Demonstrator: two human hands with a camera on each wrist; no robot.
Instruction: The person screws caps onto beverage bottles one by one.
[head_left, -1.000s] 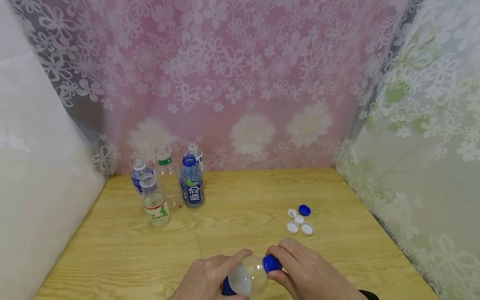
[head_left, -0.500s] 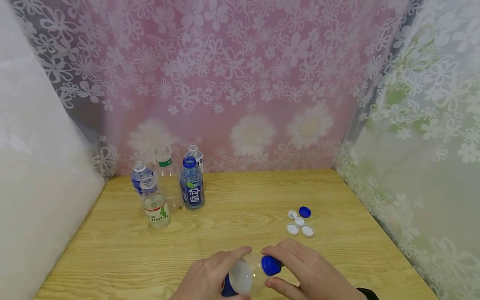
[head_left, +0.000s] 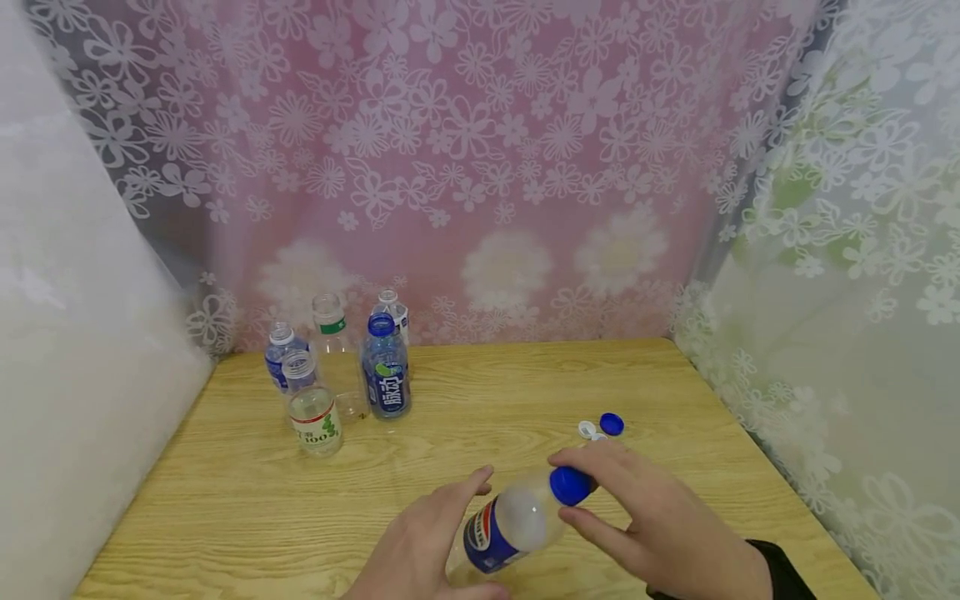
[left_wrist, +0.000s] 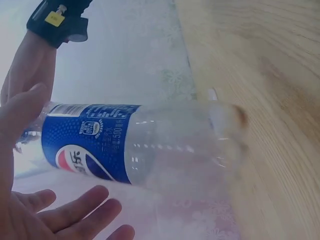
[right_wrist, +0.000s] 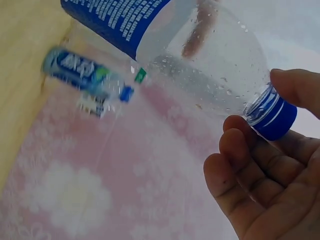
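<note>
Bottle: the empty clear bottle (head_left: pixel 510 523) with the blue label is tilted, its base low toward you and its neck raised away, at the near edge of the table (head_left: pixel 487 392).
Right hand: your right hand (head_left: pixel 660 525) has thumb and fingers curled round the blue cap (head_left: pixel 570 485), pinching it at the bottle's neck (the right wrist view shows the fingertips on the cap's ribbed side). I judge that this grip suits turning the cap.
Left hand: your left hand (head_left: pixel 420 550) lies beside the bottle's body with fingers straight and spread; the left wrist view shows the palm open under the label, not wrapped round it. It seems to steady the bottle rather than clamp it.
Loose caps: beyond the bottle and a little to its right, a blue cap (head_left: pixel 612 424) and a white cap (head_left: pixel 586 430) lie on the table, partly hidden by your right hand.
Other bottles: far to the bottle's left, near the back curtain, a group of upright bottles (head_left: pixel 337 375) stands close together; the blue-labelled one (head_left: pixel 386 371) has its cap on, the others look open-necked.
</note>
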